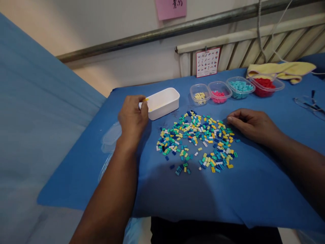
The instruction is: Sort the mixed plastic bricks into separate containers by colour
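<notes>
Left hand: fingers pinched on a yellow brick at the near-left rim of the white tub. Tub: yellowish bits inside. Brick pile: loose on the blue cloth. Four clear tubs behind held yellow, pink, teal and red bricks. Right hand: fingers loosely curled, empty, at the pile's right edge.

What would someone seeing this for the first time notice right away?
First, the heap of small coloured bricks spread mid-table on the blue cloth. Next, the left hand holding a yellow piece at the rim of the white tub, while the right hand rests at the heap's right edge. Behind the heap stands a row of four clear containers, each holding one colour.
</notes>
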The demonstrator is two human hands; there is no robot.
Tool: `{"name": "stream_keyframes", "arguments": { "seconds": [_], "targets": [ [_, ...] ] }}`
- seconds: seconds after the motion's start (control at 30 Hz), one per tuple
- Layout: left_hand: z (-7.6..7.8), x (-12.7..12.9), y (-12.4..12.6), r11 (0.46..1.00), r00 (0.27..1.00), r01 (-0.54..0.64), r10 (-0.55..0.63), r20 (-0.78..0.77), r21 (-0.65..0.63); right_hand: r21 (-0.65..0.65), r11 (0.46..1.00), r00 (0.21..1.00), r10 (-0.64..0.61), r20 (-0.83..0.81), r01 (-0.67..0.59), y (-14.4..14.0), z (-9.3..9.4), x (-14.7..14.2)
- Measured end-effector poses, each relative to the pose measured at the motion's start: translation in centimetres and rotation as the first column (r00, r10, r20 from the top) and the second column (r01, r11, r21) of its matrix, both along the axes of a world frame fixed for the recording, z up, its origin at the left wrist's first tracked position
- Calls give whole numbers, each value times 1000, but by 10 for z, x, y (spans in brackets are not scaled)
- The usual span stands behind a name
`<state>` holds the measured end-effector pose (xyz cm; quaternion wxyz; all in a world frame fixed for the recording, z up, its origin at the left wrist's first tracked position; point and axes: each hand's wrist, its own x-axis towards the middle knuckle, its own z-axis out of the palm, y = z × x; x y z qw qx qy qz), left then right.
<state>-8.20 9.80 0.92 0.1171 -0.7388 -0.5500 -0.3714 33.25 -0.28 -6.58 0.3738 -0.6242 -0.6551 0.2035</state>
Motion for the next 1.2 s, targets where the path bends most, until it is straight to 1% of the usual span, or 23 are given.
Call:
{"name": "stream_keyframes", "arguments": {
  "seconds": [0.07, 0.17, 0.23, 0.27, 0.3, 0.33, 0.37, 0.4, 0.43, 0.47, 0.5, 0.6, 0.67, 0.73, 0.83, 0.97, 1.1, 1.2],
  "targets": [
    [-5, -2, 5, 999, 1000, 19, -20, -19, -49, -5, 1000, 1000, -7, -12, 7, -1, 0, 0],
    [-7, 4, -2, 996, 997, 72, -72, 0, -53, -30, 1000, 1000, -3, -1, 3, -1, 1, -1],
    [-6, 16, -15, 986, 987, 158, -157, 22, -61, -38, 999, 1000, 0, 11, 1, 0, 0, 0],
    [-5, 24, -23, 968, 972, 234, -232, 33, -88, -36, 999, 1000, -3, 13, 4, 0, 0, 0],
    [-6, 32, -31, 933, 942, 336, -333, 44, -127, -31, 999, 1000, -7, 13, 8, 0, 0, 0],
    [-7, 41, -40, 872, 889, 456, -455, 46, -179, -25, 1000, 1000, -10, 12, 10, 1, 0, 0],
    [-10, 51, -48, 793, 820, 563, -571, 38, -232, -20, 1000, 1000, -8, 14, 9, 1, 0, 0],
    [-12, 59, -56, 718, 752, 635, -658, 18, -284, -16, 1000, 1000, -7, 18, 7, 1, 1, -1],
    [-16, 67, -62, 663, 701, 671, -713, -8, -332, -11, 1000, 1000, -5, 20, 5, 1, 1, -1],
    [-19, 73, -66, 638, 674, 677, -737, -37, -367, -10, 1000, 1000, -1, 21, 2, 1, 2, -2],
    [-23, 78, -68, 636, 669, 667, -741, -64, -389, -10, 1000, 1000, -1, 19, 1, 1, 3, -2],
    [-31, 84, -66, 696, 718, 610, -687, -107, -378, -21, 1000, 1000, -3, 5, 3, 2, 6, -3],
    [-32, 84, -60, 713, 736, 590, -668, -111, -378, -31, 1000, 1000, 4, -8, -4, 3, 6, -3],
    [-29, 84, -55, 701, 729, 577, -673, -121, -418, -33, 999, 1000, 11, -25, -12, 5, 6, -3],
    [-19, 90, -49, 683, 720, 531, -676, -158, -502, -25, 1000, 999, 7, -35, -8, 6, 5, -2],
    [-6, 108, -38, 698, 729, 410, -637, -249, -588, -35, 999, 1000, 8, -25, -9, 6, 5, -2],
    [-4, 120, -27, 721, 728, 289, -592, -344, -630, -32, 999, 998, 20, -57, -22, 6, 6, -3],
    [-7, 118, -27, 739, 755, 263, -558, -345, -620, -22, 999, 998, 22, -64, -23, 6, 4, -4]
  ]
}}
